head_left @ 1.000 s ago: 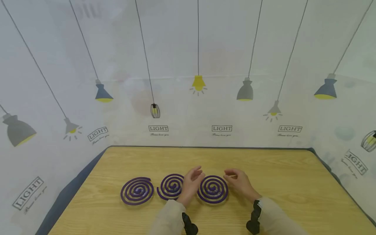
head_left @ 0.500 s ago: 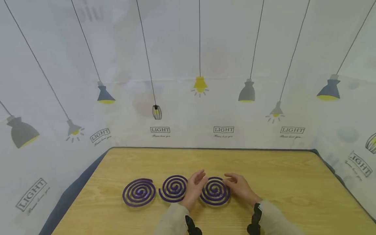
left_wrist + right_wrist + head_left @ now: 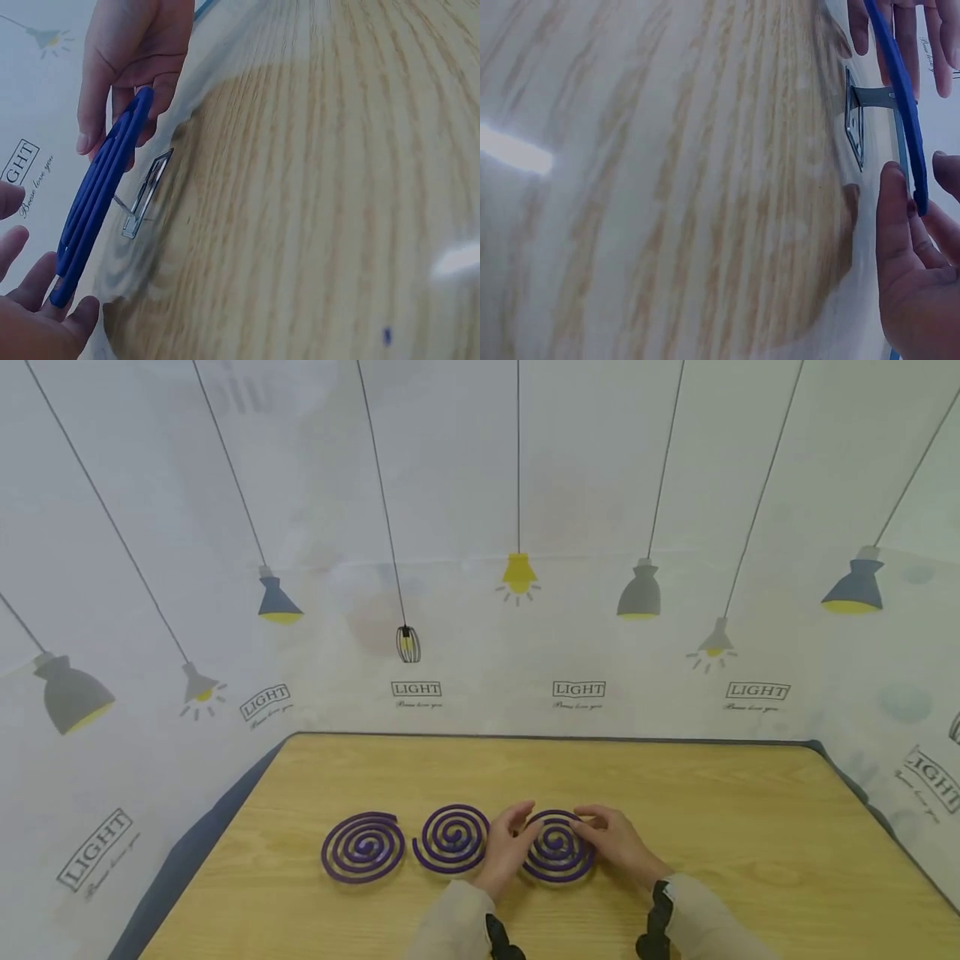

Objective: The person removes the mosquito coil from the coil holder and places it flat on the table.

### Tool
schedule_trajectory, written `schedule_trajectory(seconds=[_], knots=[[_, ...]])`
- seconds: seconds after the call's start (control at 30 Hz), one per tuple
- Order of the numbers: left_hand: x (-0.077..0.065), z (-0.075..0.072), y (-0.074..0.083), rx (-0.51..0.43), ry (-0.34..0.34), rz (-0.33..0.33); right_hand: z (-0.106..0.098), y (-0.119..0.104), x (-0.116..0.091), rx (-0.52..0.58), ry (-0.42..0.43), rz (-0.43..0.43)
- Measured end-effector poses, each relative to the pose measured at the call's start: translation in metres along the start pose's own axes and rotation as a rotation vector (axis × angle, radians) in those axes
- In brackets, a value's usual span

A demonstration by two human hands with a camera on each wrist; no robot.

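Three purple mosquito coils lie in a row in the head view: a left coil (image 3: 363,848), a middle coil (image 3: 452,839) and a right coil (image 3: 557,843). My left hand (image 3: 510,852) holds the left rim of the right coil, overlapping the middle coil's right edge. On the opposite rim, my right hand (image 3: 618,843) has its thumb over the coil and its fingers curled at the edge. Both wrist views show this coil (image 3: 105,195) edge-on, raised above the table by a small metal stand (image 3: 855,120) with a flat base.
The wood-grain table (image 3: 712,793) extends to both sides of the coils and behind them. Its far edge meets a pale wall covering (image 3: 480,643) printed with hanging lamps and "LIGHT" labels. Black wrist straps (image 3: 656,918) sit over light sleeves.
Both hands have closed in on the right coil from either side, and thumbs and fingers now meet its rim. The other two coils stay in place; the head view has shifted slightly.
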State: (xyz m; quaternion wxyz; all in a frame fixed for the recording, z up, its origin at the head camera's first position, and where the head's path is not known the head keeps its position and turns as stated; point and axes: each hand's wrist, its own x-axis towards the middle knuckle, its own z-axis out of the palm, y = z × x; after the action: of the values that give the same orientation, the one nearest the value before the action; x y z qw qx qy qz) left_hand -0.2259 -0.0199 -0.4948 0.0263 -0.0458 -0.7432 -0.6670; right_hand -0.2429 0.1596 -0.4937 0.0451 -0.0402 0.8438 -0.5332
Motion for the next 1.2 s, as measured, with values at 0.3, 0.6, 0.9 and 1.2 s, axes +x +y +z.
schedule_trajectory(seconds=[0.3,0.6,0.9,1.2], knots=[[-0.002,0.004,-0.005,0.009,0.028,-0.011,-0.001,0.002,-0.001,0.017,-0.005,0.017],[-0.005,0.007,-0.007,-0.008,0.049,-0.032,-0.002,0.004,-0.002,0.081,-0.063,0.008],[-0.004,0.009,-0.015,0.041,0.105,-0.050,-0.004,0.005,-0.004,0.123,-0.106,-0.022],[-0.004,0.009,-0.015,0.048,0.109,-0.057,0.000,0.006,-0.003,0.064,-0.001,0.025]])
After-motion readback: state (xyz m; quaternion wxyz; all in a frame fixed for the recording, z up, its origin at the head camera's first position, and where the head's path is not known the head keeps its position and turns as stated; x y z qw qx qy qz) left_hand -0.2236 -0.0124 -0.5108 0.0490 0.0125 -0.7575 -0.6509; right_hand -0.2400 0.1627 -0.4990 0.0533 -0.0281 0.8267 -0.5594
